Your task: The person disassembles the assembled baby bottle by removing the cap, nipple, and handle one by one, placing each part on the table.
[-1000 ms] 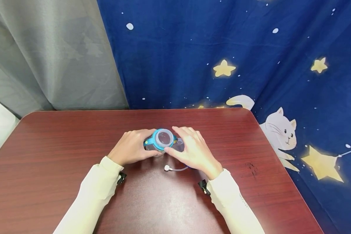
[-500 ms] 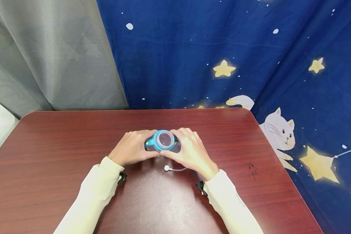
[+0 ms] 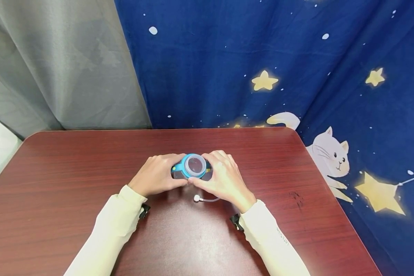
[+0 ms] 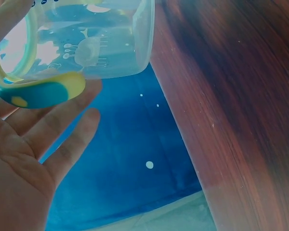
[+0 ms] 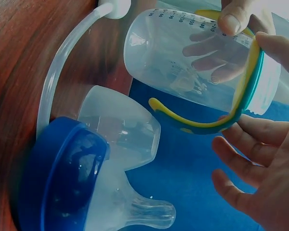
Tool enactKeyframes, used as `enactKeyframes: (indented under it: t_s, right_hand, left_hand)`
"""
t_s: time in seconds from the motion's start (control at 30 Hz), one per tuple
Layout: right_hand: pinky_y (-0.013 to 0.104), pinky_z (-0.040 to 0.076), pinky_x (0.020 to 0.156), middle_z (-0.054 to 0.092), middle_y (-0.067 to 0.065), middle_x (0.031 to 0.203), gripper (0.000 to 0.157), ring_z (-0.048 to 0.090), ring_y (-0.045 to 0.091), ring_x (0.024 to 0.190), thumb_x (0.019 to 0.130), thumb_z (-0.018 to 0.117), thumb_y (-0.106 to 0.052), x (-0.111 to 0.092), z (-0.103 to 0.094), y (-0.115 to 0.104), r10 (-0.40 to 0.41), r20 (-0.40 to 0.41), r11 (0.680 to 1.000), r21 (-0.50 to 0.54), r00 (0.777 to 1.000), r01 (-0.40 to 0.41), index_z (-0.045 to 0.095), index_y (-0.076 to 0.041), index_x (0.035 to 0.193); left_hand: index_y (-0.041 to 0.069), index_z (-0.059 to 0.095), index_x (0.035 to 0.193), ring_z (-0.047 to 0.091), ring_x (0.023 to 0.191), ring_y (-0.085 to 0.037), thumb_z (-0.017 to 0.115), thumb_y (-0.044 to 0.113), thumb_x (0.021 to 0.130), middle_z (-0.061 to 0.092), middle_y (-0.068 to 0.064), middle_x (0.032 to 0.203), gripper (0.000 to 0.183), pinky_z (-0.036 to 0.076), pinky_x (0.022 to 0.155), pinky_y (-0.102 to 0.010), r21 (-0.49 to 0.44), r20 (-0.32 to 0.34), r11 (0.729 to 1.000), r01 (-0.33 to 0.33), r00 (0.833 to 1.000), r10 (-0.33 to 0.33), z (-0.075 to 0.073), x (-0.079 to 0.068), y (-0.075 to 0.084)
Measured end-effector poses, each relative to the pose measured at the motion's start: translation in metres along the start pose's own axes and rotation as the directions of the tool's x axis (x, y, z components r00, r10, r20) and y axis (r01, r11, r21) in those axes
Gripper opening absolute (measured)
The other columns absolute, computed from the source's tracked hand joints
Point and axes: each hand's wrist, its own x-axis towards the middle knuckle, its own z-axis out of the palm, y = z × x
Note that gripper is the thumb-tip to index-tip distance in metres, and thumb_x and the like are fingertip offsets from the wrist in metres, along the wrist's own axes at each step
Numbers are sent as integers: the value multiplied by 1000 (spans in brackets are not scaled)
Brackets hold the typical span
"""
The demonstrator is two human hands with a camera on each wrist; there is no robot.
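Upright at the table's middle is a clear baby bottle with printed measuring marks and an open mouth. Around its neck sits a teal and yellow handle ring, its grips sticking out to both sides. My left hand holds the bottle by the neck from the left, thumb in front; in the left wrist view its other fingers extend behind one handle. From the right, my right hand pinches the ring between thumb and index finger, the remaining fingers loosely bent. Both thumb tips nearly meet at the front.
Beside the bottle, in the right wrist view, lie a blue collar with a clear nipple, a translucent cap and a straw tube ending in a white weight. Curtains hang behind the brown table.
My right hand has moved slightly left, and its index finger and thumb have come in against the handle ring. The left hand has stayed almost still on the bottle.
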Motion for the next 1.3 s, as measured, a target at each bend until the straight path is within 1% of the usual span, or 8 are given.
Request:
enactKeyframes:
  t_s: [0.23, 0.43, 0.63, 0.8, 1.0, 1.13, 1.3]
  right_hand:
    - [34, 40, 80, 60, -8, 91, 59, 52, 12, 95, 68, 83, -59, 0, 2, 0, -16, -44, 1000, -16, 999, 15, 69, -13, 103]
    - [35, 41, 79, 59, -9, 89, 59, 52, 12, 94, 66, 82, -61, 0, 0, 0, -38, -74, 999, -33, 997, 35, 68, -15, 102]
    - [35, 41, 80, 58, -9, 87, 59, 51, 11, 93, 67, 81, -62, 1, -3, 0, -44, -91, 998, -39, 995, 40, 68, -17, 101]
    - [36, 41, 80, 57, -10, 86, 56, 51, 12, 93, 67, 80, -61, 2, -6, -1, -54, -111, 998, -41, 992, 50, 68, -17, 99]
    - [36, 41, 81, 58, -9, 86, 55, 52, 12, 94, 67, 79, -61, 3, -12, -3, -65, -138, 998, -36, 988, 61, 68, -17, 98]
    - [37, 41, 83, 57, -8, 86, 58, 52, 13, 96, 68, 79, -62, 3, -16, -4, -59, -143, 998, -33, 988, 54, 68, -15, 100]
    - [39, 41, 84, 57, -8, 86, 60, 52, 14, 99, 67, 79, -63, 2, -25, -5, -51, -165, 998, -40, 985, 45, 69, -15, 101]
  left_hand:
    - [13, 68, 119, 63, 79, -9, 82, 51, 74, 70, 7, 96, 61, 52, 67, -33, -9, -2, 1000, -1, 1000, 1, 0, 0, 1]
    - [14, 67, 120, 63, 80, -9, 82, 52, 73, 70, 6, 97, 63, 52, 68, -34, 0, 0, 1000, 0, 1000, 0, -1, 0, 1]
    - [15, 68, 121, 64, 80, -9, 81, 57, 74, 70, 7, 97, 64, 52, 68, -34, -16, 1, 1000, 7, 1000, -7, -1, -1, 1]
    - [14, 67, 123, 66, 84, -11, 83, 58, 71, 71, 3, 102, 69, 53, 69, -36, -12, 2, 1000, 21, 1000, -21, -2, -2, 2]
    - [12, 68, 120, 65, 81, -12, 85, 55, 68, 71, 1, 99, 70, 52, 68, -36, 5, -6, 999, 43, 999, -43, -2, -3, 1]
    - [11, 68, 122, 65, 80, -12, 86, 54, 67, 72, 0, 102, 72, 52, 67, -35, -2, -4, 998, 66, 998, -66, -2, -4, 1]
    - [13, 68, 123, 64, 79, -10, 87, 54, 67, 72, 1, 102, 72, 51, 66, -33, -8, -1, 997, 71, 997, -71, -3, -5, 1]
